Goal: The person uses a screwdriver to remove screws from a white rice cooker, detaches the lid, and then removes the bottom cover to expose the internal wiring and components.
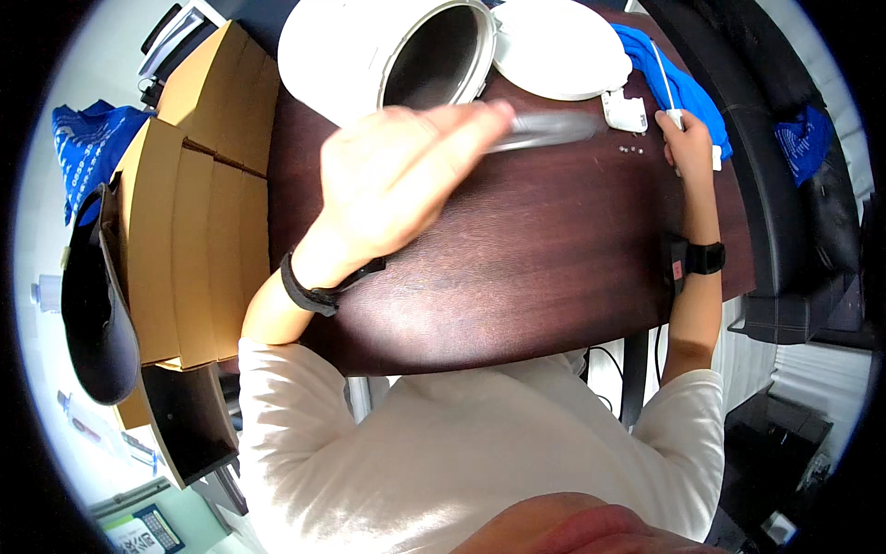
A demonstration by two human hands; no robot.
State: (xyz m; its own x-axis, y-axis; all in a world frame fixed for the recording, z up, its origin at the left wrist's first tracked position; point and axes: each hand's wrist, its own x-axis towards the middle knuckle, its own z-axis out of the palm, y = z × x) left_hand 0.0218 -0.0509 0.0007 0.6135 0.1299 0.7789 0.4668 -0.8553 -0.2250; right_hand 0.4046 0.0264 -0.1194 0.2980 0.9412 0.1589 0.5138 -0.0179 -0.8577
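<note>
My left hand [392,175] is raised over the table, its fingers closed on a shiny, grey, elongated thing [554,131] that motion blurs too much to name. At the far right, my right hand [690,146] is wrapped around the pale handle of a screwdriver [664,78], whose thin shaft points away from me. Beside that hand lies a small white plastic part [627,112], with several tiny screws [631,149] loose in front of it. A blue cloth [688,92] is bunched behind the screwdriver.
A white drum [337,55] lies at the back with its dark opening facing right. Next to it is a round white lid [560,46]. Stacked cardboard boxes [189,249] border the dark wooden table [498,277] on the left, a black sofa [771,185] on the right.
</note>
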